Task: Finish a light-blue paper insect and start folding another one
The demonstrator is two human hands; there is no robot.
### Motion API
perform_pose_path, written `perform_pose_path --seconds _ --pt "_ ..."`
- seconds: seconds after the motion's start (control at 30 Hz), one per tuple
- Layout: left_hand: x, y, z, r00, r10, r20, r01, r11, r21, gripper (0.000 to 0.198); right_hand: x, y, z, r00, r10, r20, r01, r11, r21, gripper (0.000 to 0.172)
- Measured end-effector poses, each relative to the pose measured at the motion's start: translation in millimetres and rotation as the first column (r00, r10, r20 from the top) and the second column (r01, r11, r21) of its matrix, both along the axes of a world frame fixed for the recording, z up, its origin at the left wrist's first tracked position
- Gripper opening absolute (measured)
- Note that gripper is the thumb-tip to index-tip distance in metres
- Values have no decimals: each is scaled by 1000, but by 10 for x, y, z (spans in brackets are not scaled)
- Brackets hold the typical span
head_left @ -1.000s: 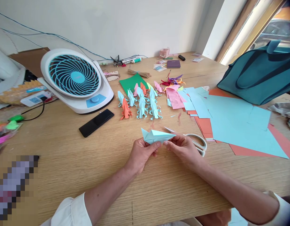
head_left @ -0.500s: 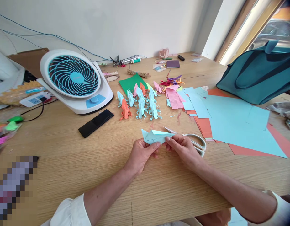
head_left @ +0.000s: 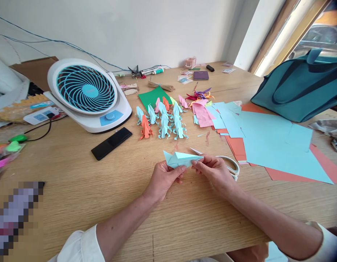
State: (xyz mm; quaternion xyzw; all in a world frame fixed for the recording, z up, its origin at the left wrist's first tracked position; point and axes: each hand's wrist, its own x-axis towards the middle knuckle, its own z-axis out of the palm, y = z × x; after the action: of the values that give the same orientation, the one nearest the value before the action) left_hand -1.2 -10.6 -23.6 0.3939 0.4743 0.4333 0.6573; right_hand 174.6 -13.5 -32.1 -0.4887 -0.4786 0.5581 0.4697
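Observation:
A folded piece of light blue paper (head_left: 181,158), long and pointed with raised flaps, is held just above the table between both hands. My left hand (head_left: 164,181) pinches its lower left part, thumb on the near face. At the narrow right end, my right hand (head_left: 214,171) grips the paper between thumb and fingers. White-handled scissors (head_left: 234,165) lie beyond my right hand, which partly covers them. Several folded paper figures with thin legs stand in rows farther back, among them an orange figure (head_left: 145,127) and a light blue figure (head_left: 179,127).
A white fan (head_left: 87,91) and a black phone (head_left: 112,143) are on the left. Large light blue sheets (head_left: 274,142) overlap orange paper on the right, before a teal bag (head_left: 296,91). Behind the figures lie a green sheet (head_left: 150,96) and coloured paper strips (head_left: 201,94).
Both hands keep their hold on the folded paper. Its left tip has shifted very slightly left and down; the things on the table stay where they were.

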Motion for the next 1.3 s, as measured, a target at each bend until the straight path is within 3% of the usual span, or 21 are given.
perform_pose_path --seconds 0.3,0.4,0.57,0.8,0.9,1.0,1.1,1.17,1.3 --pt "-71 75 32 997 -51 -54 52 998 22 37 45 6 95 995 91 33 -91 996 -18 42" --pt "-164 163 91 978 -175 -118 175 985 -8 38 119 21 153 980 198 36 -195 978 -74 40" --pt "-307 256 188 870 -420 -258 422 905 -52 31 187 37 176 943 327 59 -319 941 -115 41" --pt "-288 241 253 904 -352 -241 374 926 49 33 82 -7 145 889 424 171 -410 905 -112 38" --pt "-256 226 194 914 -330 -237 352 934 55 32 53 -78 140 859 372 352 -386 922 -32 30" --pt "-242 217 117 902 -329 -280 361 930 68 33 28 -156 131 793 212 571 -306 949 73 18" --pt "-241 202 79 846 -360 -394 411 910 51 32 8 -208 106 715 7 699 -212 955 207 29" --pt "-236 182 85 776 -356 -520 444 895 50 27 1 -228 87 674 -51 737 -256 920 298 31" --pt "-215 118 135 588 -199 -784 462 878 123 13 -2 -234 53 657 -4 753 -444 806 391 11"
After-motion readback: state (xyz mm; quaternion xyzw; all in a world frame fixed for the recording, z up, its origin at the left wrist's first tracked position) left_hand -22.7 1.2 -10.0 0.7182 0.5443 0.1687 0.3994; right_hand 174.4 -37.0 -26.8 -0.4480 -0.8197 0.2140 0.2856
